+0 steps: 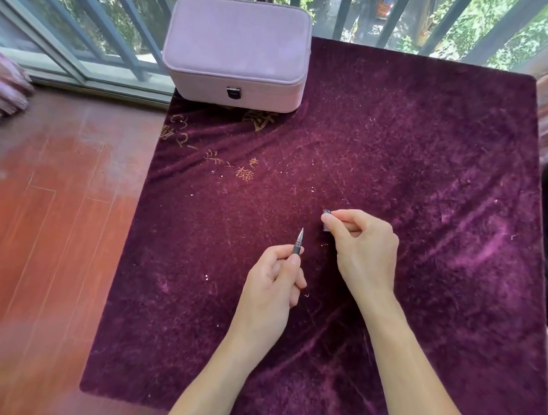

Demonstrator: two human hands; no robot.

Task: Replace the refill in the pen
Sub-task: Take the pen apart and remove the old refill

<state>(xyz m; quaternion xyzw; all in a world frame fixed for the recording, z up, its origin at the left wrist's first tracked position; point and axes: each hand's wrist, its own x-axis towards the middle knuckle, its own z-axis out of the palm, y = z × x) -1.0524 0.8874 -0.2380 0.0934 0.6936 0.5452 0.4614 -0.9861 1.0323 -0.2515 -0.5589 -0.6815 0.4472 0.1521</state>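
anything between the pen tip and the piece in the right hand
Nothing visible. The pen in the left hand points up toward the small piece pinched in the right hand; only bare cloth shows in the gap.

Bright daylight from the glazed railed window (95,30) at top; soft shadows; wide-angle bending at edges; slight overall softness.

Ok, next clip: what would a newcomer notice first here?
The purple cloth covering the table fills most of the view, with a closed lilac case at its far left corner. Near the middle, the left hand holds a pen tip-up, and the right hand pinches a small clear piece beside it.
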